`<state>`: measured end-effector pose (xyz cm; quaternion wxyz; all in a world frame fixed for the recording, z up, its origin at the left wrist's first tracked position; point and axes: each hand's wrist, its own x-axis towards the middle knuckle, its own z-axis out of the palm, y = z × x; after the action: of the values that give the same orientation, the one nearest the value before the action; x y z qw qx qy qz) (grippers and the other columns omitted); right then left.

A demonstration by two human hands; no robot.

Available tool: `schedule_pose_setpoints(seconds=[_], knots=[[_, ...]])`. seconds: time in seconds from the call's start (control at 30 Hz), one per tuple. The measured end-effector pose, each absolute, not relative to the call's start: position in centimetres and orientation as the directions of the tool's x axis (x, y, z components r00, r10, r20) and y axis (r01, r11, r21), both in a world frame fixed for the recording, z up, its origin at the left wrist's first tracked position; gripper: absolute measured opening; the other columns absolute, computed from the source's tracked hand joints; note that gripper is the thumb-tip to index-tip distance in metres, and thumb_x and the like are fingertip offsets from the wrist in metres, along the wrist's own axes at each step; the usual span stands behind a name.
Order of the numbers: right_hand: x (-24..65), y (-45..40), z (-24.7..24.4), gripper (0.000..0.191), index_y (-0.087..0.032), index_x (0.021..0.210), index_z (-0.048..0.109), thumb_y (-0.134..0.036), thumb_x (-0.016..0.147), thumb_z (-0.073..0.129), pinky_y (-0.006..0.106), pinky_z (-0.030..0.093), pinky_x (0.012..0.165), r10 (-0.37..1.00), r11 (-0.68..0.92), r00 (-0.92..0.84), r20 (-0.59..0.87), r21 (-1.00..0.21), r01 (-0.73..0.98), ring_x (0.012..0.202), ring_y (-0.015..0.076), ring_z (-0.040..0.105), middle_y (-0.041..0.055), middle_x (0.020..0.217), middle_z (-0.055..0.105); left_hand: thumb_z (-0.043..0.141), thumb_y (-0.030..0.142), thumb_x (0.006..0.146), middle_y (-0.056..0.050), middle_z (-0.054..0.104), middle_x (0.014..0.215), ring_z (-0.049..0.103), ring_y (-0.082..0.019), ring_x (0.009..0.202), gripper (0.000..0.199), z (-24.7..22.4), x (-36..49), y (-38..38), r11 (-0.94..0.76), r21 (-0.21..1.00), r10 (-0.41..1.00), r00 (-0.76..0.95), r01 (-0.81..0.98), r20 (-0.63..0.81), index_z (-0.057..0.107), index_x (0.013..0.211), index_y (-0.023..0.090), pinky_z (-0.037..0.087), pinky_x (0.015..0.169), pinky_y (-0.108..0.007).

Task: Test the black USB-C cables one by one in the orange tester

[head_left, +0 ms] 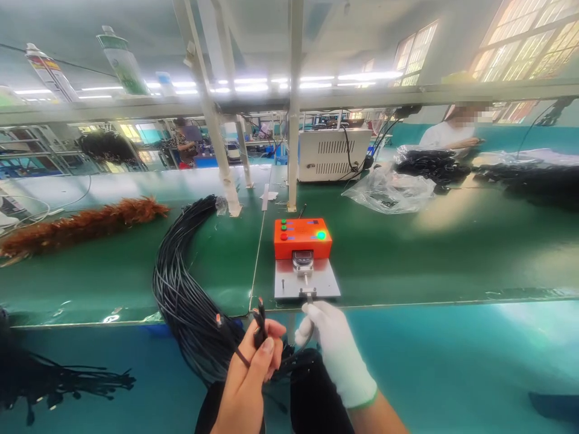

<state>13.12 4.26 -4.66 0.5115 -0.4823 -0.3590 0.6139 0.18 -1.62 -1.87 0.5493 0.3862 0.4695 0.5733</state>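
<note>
My bare left hand (248, 374) is closed around a few black cables (260, 322), whose ends show orange and copper-coloured tips. My right hand (337, 349), in a white glove, pinches a cable end (310, 298) at the front edge of a metal plate (326, 283). That end meets the small clamp block (308, 292) on the plate; how far it goes in cannot be made out. Behind the plate sits an orange test box (301, 246) with a lit green light. A small gauge with a dark display (303, 259) faces me.
A thick bundle of black cables (174, 271) hangs over the bench edge on the left. Further left lies a reddish-brown fluffy bundle (85, 226). A white vented box (332, 155), a clear plastic bag (391, 190) and metal posts (293, 120) stand beyond. Another person (450, 132) is at the far right.
</note>
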Motion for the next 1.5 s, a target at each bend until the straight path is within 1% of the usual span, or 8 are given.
schedule_pose_setpoints(seconds=[0.47,0.67,0.77,0.87,1.0,1.17,1.33,1.5], knots=[[12.8,5.5,-5.7,0.033,-0.017,0.051,0.055,-0.031,0.081,0.051,0.026,0.040,0.049,0.983,-0.172,-0.002,-0.182,-0.926,-0.337,0.040,0.0129,0.053,0.0019,0.041,0.059,0.062,0.047,0.078,-0.001,0.058,0.063,0.040,-0.014,0.062,0.038,-1.8,-0.6,-1.6,0.171,0.948,0.985,0.016,-0.267,-0.173,0.073,0.103,0.020,0.034,0.061,-0.027],[13.0,5.6,-5.9,0.027,-0.017,0.055,0.054,-0.035,0.074,0.059,0.028,0.043,0.052,0.973,-0.220,-0.029,-0.227,-0.895,-0.387,0.044,0.0156,0.057,0.0012,0.046,0.059,0.063,0.044,0.079,-0.004,0.067,0.070,0.055,-0.016,0.066,0.030,-1.0,-0.4,-1.1,0.141,0.970,0.989,0.059,-0.197,-0.132,0.074,0.084,0.017,0.044,0.067,-0.027],[14.1,5.0,-6.9,0.025,-0.018,0.062,0.053,-0.037,0.077,0.055,0.027,0.041,0.050,0.962,-0.261,-0.134,-0.238,-0.945,-0.198,0.045,0.0160,0.058,0.0012,0.050,0.062,0.061,0.039,0.082,-0.003,0.067,0.067,0.056,-0.013,0.057,0.026,-1.0,-0.4,-0.7,0.151,0.973,0.986,0.097,-0.176,-0.136,0.071,0.089,0.016,0.044,0.059,-0.025],[15.8,4.0,-7.8,0.028,-0.021,0.053,0.047,-0.035,0.075,0.056,0.028,0.036,0.049,0.971,-0.215,-0.046,-0.237,-0.936,0.280,0.044,0.0161,0.052,-0.0010,0.044,0.054,0.056,0.033,0.086,-0.005,0.070,0.068,0.052,-0.009,0.048,0.023,-1.3,-0.4,-0.4,0.195,0.971,0.975,0.132,-0.138,-0.177,0.068,0.088,0.014,0.038,0.051,-0.022],[16.6,2.4,-6.0,0.021,-0.024,0.063,0.058,-0.038,0.078,0.056,0.033,0.038,0.061,0.962,-0.079,0.247,0.117,-0.746,0.661,0.062,0.0214,0.054,0.0044,0.065,0.060,0.053,0.030,0.087,-0.005,0.069,0.065,0.051,-0.010,0.048,0.022,-1.9,-0.1,-0.1,0.176,0.982,0.978,0.125,-0.073,-0.166,0.067,0.085,0.013,0.037,0.051,-0.022],[13.7,1.0,-1.7,0.021,-0.024,0.094,0.068,-0.033,0.080,0.055,0.031,0.043,0.081,0.978,0.183,0.044,0.205,-0.937,0.296,0.091,0.0238,0.059,0.0062,0.100,0.066,0.058,0.038,0.083,0.003,0.052,0.045,0.044,-0.012,0.047,0.031,-2.1,0.9,-0.1,0.127,0.992,0.984,0.120,0.019,-0.129,0.059,0.063,0.015,0.034,0.050,-0.024],[12.1,1.3,-2.5,0.025,-0.019,0.072,0.063,-0.037,0.084,0.051,0.030,0.045,0.075,0.985,-0.052,0.151,-0.081,-0.981,-0.189,0.076,0.0201,0.062,0.0037,0.076,0.068,0.057,0.041,0.085,-0.002,0.066,0.075,0.056,-0.017,0.074,0.027,-1.8,0.7,-0.4,0.014,0.998,0.990,-0.139,-0.064,-0.022,0.066,0.078,0.016,0.041,0.071,-0.026],[13.3,3.1,-4.8,0.023,-0.016,0.074,0.059,-0.038,0.078,0.057,0.031,0.048,0.064,0.980,-0.179,-0.001,-0.198,-0.883,-0.434,0.051,0.0176,0.061,-0.0030,0.043,0.056,0.058,0.048,0.082,0.007,0.041,0.044,0.028,-0.007,0.043,0.034,-1.8,0.3,-0.7,0.084,0.967,0.986,-0.121,-0.239,-0.115,0.065,0.077,0.015,0.018,0.042,-0.019]])
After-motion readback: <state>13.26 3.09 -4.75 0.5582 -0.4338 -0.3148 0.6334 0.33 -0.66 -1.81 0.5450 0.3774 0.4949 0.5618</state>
